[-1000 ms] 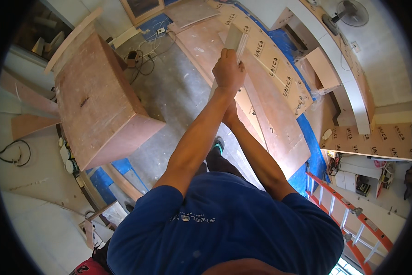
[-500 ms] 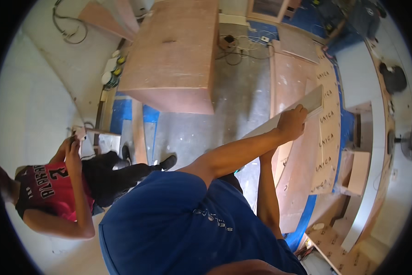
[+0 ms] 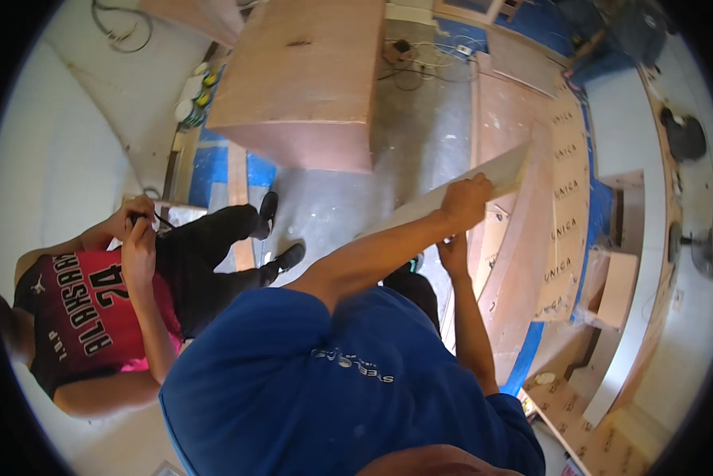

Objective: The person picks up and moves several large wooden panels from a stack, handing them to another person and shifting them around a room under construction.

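A long, narrow, pale board (image 3: pixel 420 200) slants in front of me, its far end up to the right. My left hand (image 3: pixel 467 200) is closed over the board near that far end, fingers wrapped on its edge. Just below the left forearm, my right hand (image 3: pixel 454 255) is raised by the board's near side with its fingers curled together. What those fingers hold is hidden; they may touch the board's underside. The board's near end passes behind my left arm. Larger plywood sheets (image 3: pixel 523 262) lie beneath and beyond the hands.
A big wooden box-like cabinet (image 3: pixel 293 87) stands ahead. At my left, a person in a red and black jersey (image 3: pixel 95 317) holds a small dark thing. Another person (image 3: pixel 626 40) bends at the far right. Cables (image 3: pixel 420 67) lie on the grey floor (image 3: pixel 325 198); a cardboard box (image 3: pixel 617 289) sits right.
My left hand and the board have shifted left and slightly nearer. The right hand shows more from under the left forearm. The person at left has moved, with legs farther ahead.
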A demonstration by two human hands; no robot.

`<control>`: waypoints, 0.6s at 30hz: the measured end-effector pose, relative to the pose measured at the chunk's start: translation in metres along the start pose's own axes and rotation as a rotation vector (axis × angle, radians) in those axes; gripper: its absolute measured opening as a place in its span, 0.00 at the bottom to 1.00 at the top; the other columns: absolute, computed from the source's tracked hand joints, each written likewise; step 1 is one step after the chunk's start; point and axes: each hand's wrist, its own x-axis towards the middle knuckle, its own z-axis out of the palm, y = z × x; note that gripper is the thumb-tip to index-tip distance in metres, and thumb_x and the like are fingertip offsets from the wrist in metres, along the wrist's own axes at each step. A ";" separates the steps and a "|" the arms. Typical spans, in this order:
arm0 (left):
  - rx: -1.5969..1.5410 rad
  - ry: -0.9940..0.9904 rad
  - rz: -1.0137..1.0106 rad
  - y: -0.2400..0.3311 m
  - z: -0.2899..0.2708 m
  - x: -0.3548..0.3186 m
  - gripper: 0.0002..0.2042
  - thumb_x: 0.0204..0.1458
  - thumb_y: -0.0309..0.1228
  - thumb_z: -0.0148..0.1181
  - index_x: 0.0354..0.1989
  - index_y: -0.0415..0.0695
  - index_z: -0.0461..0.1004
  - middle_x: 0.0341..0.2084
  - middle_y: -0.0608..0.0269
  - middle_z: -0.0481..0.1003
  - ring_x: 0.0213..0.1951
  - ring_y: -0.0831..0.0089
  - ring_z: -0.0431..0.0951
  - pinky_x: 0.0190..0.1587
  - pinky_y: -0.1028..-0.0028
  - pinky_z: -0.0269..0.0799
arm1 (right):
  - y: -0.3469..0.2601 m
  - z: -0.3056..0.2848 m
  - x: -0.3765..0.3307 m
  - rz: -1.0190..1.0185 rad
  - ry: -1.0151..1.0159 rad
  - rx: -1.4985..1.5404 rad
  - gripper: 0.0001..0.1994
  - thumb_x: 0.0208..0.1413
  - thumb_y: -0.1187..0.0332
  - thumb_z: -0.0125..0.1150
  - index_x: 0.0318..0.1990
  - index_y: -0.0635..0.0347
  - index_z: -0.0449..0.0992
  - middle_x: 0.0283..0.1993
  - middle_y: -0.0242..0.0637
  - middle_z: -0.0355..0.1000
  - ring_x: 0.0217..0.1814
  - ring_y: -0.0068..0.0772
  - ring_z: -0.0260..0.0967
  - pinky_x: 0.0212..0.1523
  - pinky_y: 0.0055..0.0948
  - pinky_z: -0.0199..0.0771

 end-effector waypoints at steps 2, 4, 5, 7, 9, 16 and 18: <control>0.018 0.013 0.006 -0.001 0.005 -0.012 0.09 0.40 0.25 0.58 0.32 0.40 0.70 0.35 0.52 0.73 0.32 0.50 0.77 0.36 0.56 0.74 | -0.008 -0.053 -0.003 0.081 0.141 -0.056 0.46 0.50 0.67 0.68 0.71 0.59 0.41 0.72 0.45 0.49 0.67 0.46 0.56 0.50 0.40 0.71; 0.004 0.060 0.032 0.005 0.007 -0.024 0.09 0.40 0.25 0.59 0.32 0.41 0.71 0.35 0.52 0.73 0.32 0.50 0.77 0.35 0.57 0.73 | -0.035 -0.105 0.002 0.061 0.249 -0.138 0.46 0.53 0.69 0.67 0.71 0.61 0.39 0.75 0.45 0.37 0.70 0.43 0.51 0.54 0.37 0.72; 0.029 0.030 0.008 0.010 0.007 -0.027 0.10 0.40 0.26 0.60 0.32 0.41 0.71 0.35 0.52 0.73 0.33 0.49 0.76 0.35 0.57 0.73 | -0.052 -0.130 0.009 0.044 0.269 -0.175 0.48 0.51 0.68 0.69 0.71 0.62 0.39 0.75 0.46 0.37 0.71 0.43 0.49 0.58 0.39 0.68; 0.063 -0.017 -0.012 0.015 0.008 -0.038 0.09 0.40 0.25 0.59 0.32 0.41 0.70 0.34 0.52 0.73 0.33 0.49 0.76 0.35 0.55 0.72 | -0.050 -0.165 0.021 -0.072 0.263 -0.261 0.50 0.47 0.67 0.72 0.70 0.64 0.40 0.74 0.48 0.39 0.72 0.45 0.48 0.63 0.42 0.61; 0.112 -0.060 -0.037 0.021 0.003 -0.047 0.09 0.40 0.25 0.58 0.31 0.41 0.70 0.33 0.50 0.73 0.33 0.49 0.76 0.35 0.55 0.71 | -0.037 -0.199 0.043 -0.279 0.188 -0.367 0.51 0.42 0.66 0.74 0.70 0.65 0.43 0.73 0.51 0.41 0.72 0.47 0.47 0.67 0.43 0.55; 0.226 -0.105 -0.293 0.059 -0.035 -0.101 0.12 0.43 0.32 0.65 0.30 0.42 0.69 0.31 0.53 0.71 0.35 0.49 0.74 0.35 0.55 0.68 | -0.005 -0.221 0.099 -0.469 -0.249 -0.658 0.38 0.36 0.61 0.76 0.57 0.61 0.66 0.58 0.49 0.65 0.63 0.54 0.59 0.65 0.43 0.55; 0.226 -0.114 -0.349 0.072 -0.039 -0.122 0.12 0.42 0.32 0.66 0.29 0.42 0.67 0.30 0.54 0.70 0.35 0.49 0.74 0.35 0.56 0.67 | 0.011 -0.229 0.096 -0.428 -0.351 -0.696 0.29 0.35 0.61 0.76 0.48 0.61 0.73 0.48 0.45 0.73 0.55 0.51 0.67 0.59 0.42 0.63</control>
